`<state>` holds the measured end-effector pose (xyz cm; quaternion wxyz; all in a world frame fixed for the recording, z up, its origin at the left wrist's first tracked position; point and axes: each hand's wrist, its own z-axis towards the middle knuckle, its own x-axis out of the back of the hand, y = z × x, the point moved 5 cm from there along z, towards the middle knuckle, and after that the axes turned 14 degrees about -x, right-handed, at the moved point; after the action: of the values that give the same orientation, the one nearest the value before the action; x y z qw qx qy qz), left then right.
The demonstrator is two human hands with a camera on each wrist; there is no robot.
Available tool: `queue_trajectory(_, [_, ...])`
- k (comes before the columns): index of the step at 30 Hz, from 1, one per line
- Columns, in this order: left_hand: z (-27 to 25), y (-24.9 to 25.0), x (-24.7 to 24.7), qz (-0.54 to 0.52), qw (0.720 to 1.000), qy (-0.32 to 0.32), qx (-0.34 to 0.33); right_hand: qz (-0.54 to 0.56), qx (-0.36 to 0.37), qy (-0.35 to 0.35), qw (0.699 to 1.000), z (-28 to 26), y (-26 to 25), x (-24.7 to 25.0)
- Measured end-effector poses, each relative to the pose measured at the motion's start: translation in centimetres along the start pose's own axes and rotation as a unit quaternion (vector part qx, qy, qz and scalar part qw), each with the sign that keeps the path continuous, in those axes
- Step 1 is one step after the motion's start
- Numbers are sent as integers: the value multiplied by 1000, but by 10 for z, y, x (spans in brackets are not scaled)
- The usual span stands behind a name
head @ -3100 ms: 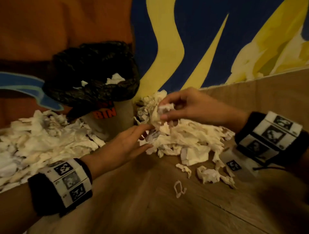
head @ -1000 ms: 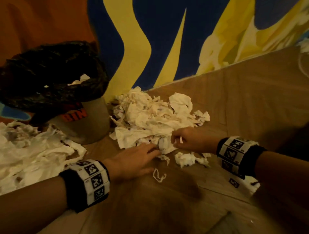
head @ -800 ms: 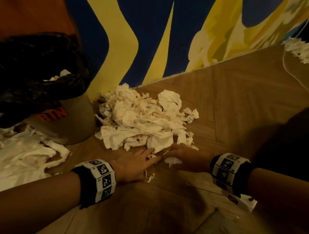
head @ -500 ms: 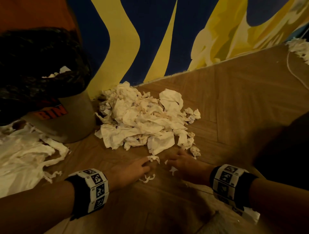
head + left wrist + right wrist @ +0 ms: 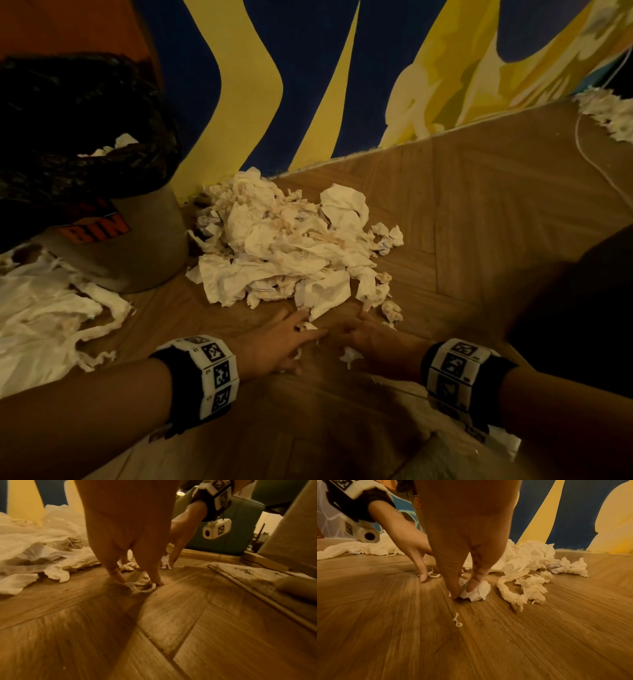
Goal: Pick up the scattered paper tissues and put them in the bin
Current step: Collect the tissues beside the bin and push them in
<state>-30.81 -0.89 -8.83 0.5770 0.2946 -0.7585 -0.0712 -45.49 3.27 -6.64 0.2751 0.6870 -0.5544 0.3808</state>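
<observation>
A heap of crumpled white tissues (image 5: pixel 284 246) lies on the wooden floor beside the grey bin (image 5: pixel 144 240), which has a black liner with a few tissues inside. Both hands are down on the floor at the heap's near edge. My left hand (image 5: pixel 301 334) has straight fingers, and its fingertips (image 5: pixel 118 576) touch a thin twisted tissue strip (image 5: pixel 142 586). My right hand (image 5: pixel 349 337) pinches a small tissue wad (image 5: pixel 477 591) between thumb and finger against the floor.
A second spread of tissues (image 5: pixel 44 318) lies left of the bin, and more tissues (image 5: pixel 609 113) sit by the painted wall at far right with a thin cord. A pale rug edge (image 5: pixel 257 577) is near my right side. Loose scraps (image 5: pixel 530 588) trail from the heap.
Both hands have drawn back from the heap's near edge towards me and dropped onto loose scraps on the floor. The right hand's thumb and finger have closed on a small wad.
</observation>
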Motion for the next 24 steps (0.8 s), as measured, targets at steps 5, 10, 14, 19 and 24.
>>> queue_trajectory(5, [-9,-10,0,-70,996,52,0,20,21,-51,998,-2,-6,-1])
queue_trajectory(10, [-49,-19,-27,-84,996,20,0,57,41,-165,984,-8,-21,4])
queue_trajectory(14, [-96,-30,-27,-138,987,82,21,136,96,-62,984,-1,-57,78])
queue_trajectory(19, [-139,-26,34,-96,967,226,61,366,203,176,891,-1,-104,219])
queue_trajectory(24, [-218,-7,135,-28,889,453,65,473,301,328,760,16,-165,326])
